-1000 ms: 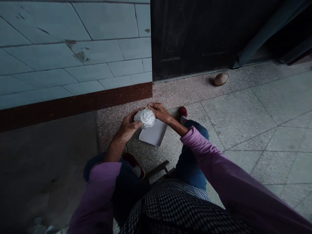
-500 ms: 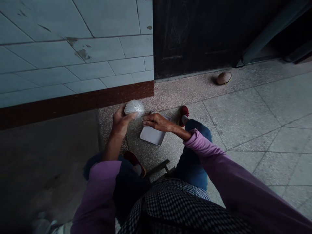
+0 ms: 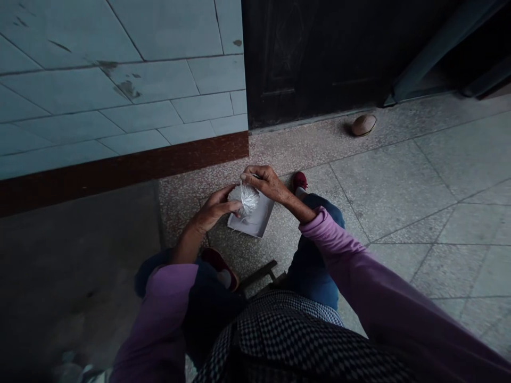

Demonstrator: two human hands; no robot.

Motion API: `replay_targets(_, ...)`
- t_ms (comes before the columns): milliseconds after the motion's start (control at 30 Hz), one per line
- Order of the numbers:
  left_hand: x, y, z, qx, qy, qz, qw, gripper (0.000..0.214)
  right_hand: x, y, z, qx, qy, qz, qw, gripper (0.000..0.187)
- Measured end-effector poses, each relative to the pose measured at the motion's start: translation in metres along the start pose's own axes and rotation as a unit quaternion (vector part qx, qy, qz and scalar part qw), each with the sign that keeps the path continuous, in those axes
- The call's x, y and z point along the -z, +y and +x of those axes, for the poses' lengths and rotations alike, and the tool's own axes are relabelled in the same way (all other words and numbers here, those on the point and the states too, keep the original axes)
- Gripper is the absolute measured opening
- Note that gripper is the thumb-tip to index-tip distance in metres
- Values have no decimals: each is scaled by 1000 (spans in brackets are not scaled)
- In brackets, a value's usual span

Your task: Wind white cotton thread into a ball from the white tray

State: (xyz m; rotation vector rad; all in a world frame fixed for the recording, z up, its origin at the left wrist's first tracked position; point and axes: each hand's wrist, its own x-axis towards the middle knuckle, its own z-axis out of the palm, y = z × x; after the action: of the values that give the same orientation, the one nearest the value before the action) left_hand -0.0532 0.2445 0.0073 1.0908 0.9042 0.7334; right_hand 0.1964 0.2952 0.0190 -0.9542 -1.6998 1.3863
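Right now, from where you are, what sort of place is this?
Probably the ground-floor entrance of a building, perhaps a home: a dark door stands beside a pale tiled wall, with a speckled terrazzo strip along its foot and grey floor tiles beyond.

White tuft [image 3: 244, 200], lilac sleeve [image 3: 359, 271], black-and-white checked apron [image 3: 287, 340], blue jeans [image 3: 315, 282], red slipper [image 3: 300, 181]

Head-worn cam looks fwd & down from close above L hand [image 3: 213, 209] & R hand [image 3: 266, 184], tiled floor [image 3: 391, 202] beyond.
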Motion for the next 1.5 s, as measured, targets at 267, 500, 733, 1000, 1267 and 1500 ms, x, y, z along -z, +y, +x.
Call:
replay_targets(267, -10, -17, 7, -9, 88, -32, 996, 77, -13, 2, 5, -24, 28, -10, 999, 70)
replay_targets(500, -5, -15, 8, -22, 125, 13, 992, 87, -13, 6, 7, -33, 32, -7, 999, 68)
replay_targets(733, -6, -13, 7, -10, 104, 5, 994, 90, -14, 15, 11, -24, 26, -3, 999, 66)
replay_targets(1000, -11, -9, 4, -13, 89, -31, 995, 78, -14, 18, 16, -36, 39, 13, 998, 72)
replay_targets(1267, -11, -7, 0, -26, 92, -54, 994, 79, -22, 8, 14, -115, 48, 45, 991, 63)
replay_targets(1500, -10, -10, 2, -31, 97, -82, 991, 90, -25, 13, 16, -136, 64, 85, 985, 58)
